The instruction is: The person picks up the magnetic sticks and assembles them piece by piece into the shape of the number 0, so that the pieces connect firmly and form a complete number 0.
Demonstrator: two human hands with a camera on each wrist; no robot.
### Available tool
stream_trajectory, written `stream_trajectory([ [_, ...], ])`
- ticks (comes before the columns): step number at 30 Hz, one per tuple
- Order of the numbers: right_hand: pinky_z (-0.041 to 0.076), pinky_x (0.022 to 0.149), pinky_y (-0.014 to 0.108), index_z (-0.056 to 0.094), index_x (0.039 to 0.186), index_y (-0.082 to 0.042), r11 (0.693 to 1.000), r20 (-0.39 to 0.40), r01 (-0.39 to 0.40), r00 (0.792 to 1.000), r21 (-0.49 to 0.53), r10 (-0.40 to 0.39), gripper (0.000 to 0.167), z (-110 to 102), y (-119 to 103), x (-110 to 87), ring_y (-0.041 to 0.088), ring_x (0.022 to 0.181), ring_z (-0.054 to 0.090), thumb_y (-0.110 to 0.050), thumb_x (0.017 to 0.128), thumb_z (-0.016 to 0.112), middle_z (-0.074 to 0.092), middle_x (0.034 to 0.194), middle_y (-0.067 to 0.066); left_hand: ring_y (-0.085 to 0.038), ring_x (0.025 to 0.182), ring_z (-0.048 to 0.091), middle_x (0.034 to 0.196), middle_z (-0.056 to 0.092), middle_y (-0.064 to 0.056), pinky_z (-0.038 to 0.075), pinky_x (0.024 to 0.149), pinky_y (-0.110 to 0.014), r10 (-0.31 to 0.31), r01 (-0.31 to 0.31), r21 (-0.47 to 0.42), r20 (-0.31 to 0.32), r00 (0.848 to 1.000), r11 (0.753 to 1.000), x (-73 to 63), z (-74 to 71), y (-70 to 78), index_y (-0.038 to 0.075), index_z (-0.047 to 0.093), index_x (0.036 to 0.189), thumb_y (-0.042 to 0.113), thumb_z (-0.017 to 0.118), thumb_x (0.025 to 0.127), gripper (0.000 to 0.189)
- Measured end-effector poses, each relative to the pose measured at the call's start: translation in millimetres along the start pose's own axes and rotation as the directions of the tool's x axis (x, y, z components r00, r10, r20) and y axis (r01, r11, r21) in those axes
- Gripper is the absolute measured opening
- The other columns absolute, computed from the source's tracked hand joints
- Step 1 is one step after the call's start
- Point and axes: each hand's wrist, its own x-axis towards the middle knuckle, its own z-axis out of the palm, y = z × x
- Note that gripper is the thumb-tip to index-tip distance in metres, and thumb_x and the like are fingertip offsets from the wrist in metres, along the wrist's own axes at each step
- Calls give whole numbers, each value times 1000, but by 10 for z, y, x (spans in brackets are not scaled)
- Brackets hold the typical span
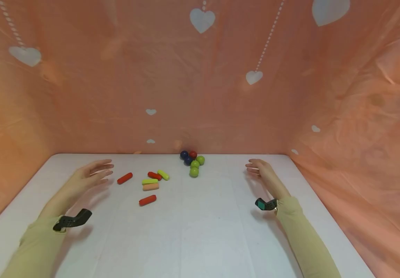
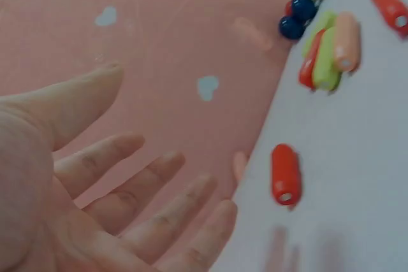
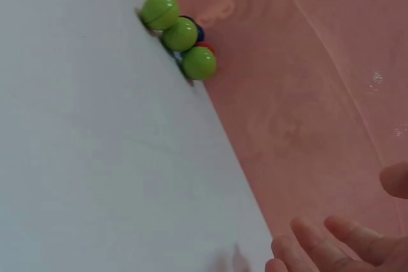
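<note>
My left hand (image 1: 87, 177) hovers above the left side of the white table, fingers loosely extended and holding nothing. Nearest to it lies a red sausage-shaped piece (image 1: 125, 178). Further right is a cluster of similar pieces: a red one (image 1: 154, 176), a yellow-green one (image 1: 163, 175), another yellow-green one (image 1: 149, 181) and a peach one (image 1: 150, 187). Closer to me lies one more red piece (image 1: 147, 200). Over the right side, my right hand (image 1: 263, 172) is held up with relaxed fingers and nothing in it. Several green balls (image 3: 199, 63) are the things nearest to it.
At the table's back edge the green balls touch dark blue balls (image 1: 188, 160) and a red ball (image 1: 193, 155). A pinkish-orange curtain (image 1: 200, 96) with white hearts hangs behind the white table (image 1: 206, 231) and along its sides. Each wrist wears a black device (image 1: 72, 220).
</note>
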Motion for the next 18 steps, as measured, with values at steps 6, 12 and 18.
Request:
stream_trajectory([
  [6,39,104,37,32,142,3,1000,29,23,999,-19,-23,59,-43,191,-73,32,124,48,-38,101,44,40,137,19,-31,121,52,145,37,-18,49,93,-36,-140,153,-125,103,985,980,-114,147,-5,10,33,146,27,51,101,52],
  [12,40,103,35,32,142,0,1000,51,5,999,14,-6,57,-9,245,-128,29,122,50,-37,101,45,39,137,17,-32,123,49,144,39,-17,48,94,-35,-242,266,-187,139,960,946,-171,379,-12,8,32,146,25,60,96,59],
  [18,35,106,43,31,141,4,998,82,8,997,54,-13,54,62,183,-159,35,123,48,-31,102,45,42,136,23,-30,124,47,145,38,-18,48,92,-32,-237,267,-147,192,952,952,-166,554,-32,2,33,145,25,64,93,64],
])
